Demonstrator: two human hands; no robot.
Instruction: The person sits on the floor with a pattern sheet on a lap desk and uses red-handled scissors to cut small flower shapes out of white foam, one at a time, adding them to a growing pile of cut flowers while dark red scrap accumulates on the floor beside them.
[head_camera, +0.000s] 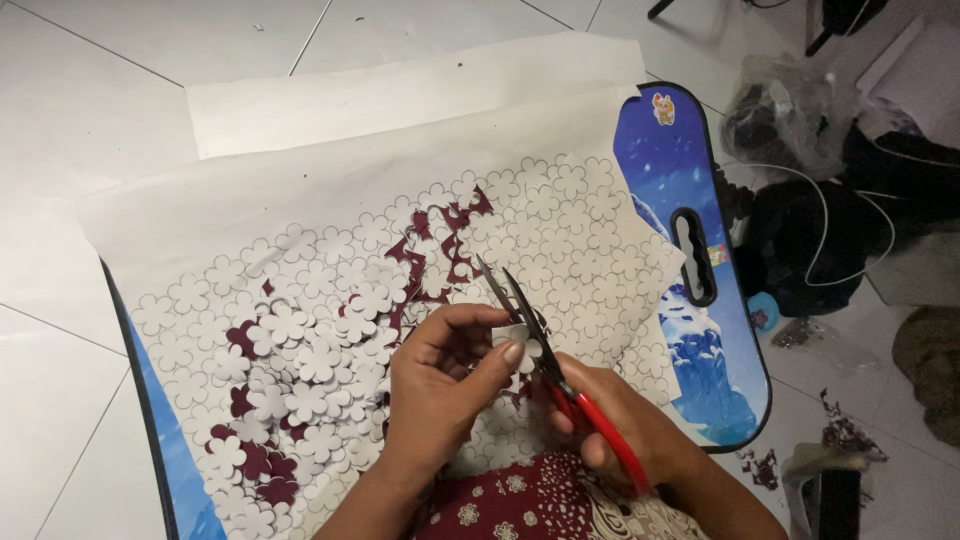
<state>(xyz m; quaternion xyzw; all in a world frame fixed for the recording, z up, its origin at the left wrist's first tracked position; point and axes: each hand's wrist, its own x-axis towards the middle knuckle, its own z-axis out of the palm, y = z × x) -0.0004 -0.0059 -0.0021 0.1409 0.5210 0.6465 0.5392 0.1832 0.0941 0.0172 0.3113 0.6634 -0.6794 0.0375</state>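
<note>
over the blue lap table (700, 170), my view looks straight down on both hands meeting near its front edge. my left hand (440, 385) has thumb and fingers pinched together on a small white flower cutout (520, 340), lifted just off the sheet so the blades can get round its petals. my right hand (615, 415) is closed around the red handles of the scissors (545, 350); the blades point up and away from me and look nearly together, passing right beside the cutout, touching or almost touching it.

under the hands lies a large white sheet (400, 170) stamped with rows of flower outlines, spread flat over the table so it stays steady. its far edge hangs past the table onto the tiled floor (90, 90). loose white flowers (310, 350) sit piled to the left of my left hand, close by so finished pieces drop within reach. dark maroon scraps (445, 235) show where flowers are gone from the sheet.

to the right, well apart, a clear plastic bag (790, 110) and dark bundles with a white cable (830, 220) rest on the floor.
</note>
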